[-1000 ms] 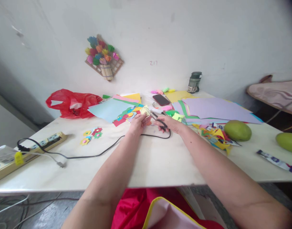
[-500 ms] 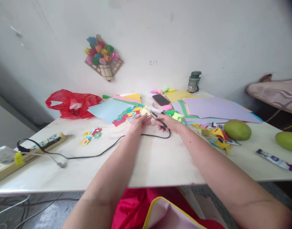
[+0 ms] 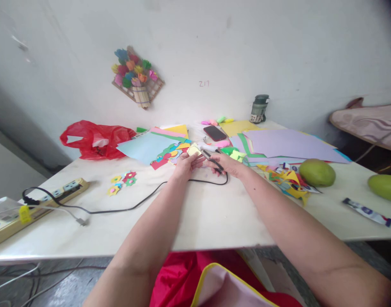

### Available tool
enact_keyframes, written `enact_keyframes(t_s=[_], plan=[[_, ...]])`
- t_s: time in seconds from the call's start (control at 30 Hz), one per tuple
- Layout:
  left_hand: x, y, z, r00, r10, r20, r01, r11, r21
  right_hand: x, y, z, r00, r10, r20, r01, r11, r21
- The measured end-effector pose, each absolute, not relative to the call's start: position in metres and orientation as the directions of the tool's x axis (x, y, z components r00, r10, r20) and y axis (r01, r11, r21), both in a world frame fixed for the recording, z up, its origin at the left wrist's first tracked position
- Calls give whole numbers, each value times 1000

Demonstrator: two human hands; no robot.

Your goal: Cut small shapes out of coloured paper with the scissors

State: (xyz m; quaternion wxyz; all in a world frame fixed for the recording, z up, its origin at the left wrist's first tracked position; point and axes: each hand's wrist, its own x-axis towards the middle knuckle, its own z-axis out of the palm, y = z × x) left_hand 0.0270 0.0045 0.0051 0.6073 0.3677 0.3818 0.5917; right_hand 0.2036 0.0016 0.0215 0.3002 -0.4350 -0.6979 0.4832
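Note:
Near the middle of the table, my left hand [image 3: 185, 165] pinches a small pale yellow piece of paper [image 3: 194, 150] with faint lines drawn on it. Just to the right, my right hand [image 3: 225, 164] is closed around scissors [image 3: 216, 163] with black handles. Their grey blades point left toward the paper; whether they touch it I cannot tell. A black cord [image 3: 144, 200] runs across the table and up beside my right hand, where its end is hidden. Coloured paper cut-outs [image 3: 166, 158] lie beyond my left hand.
A power strip [image 3: 59, 196] and paper flowers [image 3: 130, 178] lie left, below a red plastic bag [image 3: 96, 138]. A phone [image 3: 214, 133] and a bottle [image 3: 259, 110] are at the back. Purple paper [image 3: 278, 145], scraps [image 3: 289, 181], a green mango [image 3: 317, 172] and a tube [image 3: 368, 212] lie right.
The pale yellow paper has tilted slightly, so more of its face and drawn lines show. My hands have otherwise barely moved, and the view has shifted a little.

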Motion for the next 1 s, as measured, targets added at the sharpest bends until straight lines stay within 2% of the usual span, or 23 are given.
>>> enact_keyframes(t_s=[0.43, 1.0], plan=[[27, 4, 5, 15, 1000, -16, -439, 21, 898, 204, 1, 23, -455, 890, 6, 341, 180, -922], [26, 9, 0, 19, 1000, -21, -484, 27, 875, 198, -5, 28, -408, 913, -22, 333, 127, -934]])
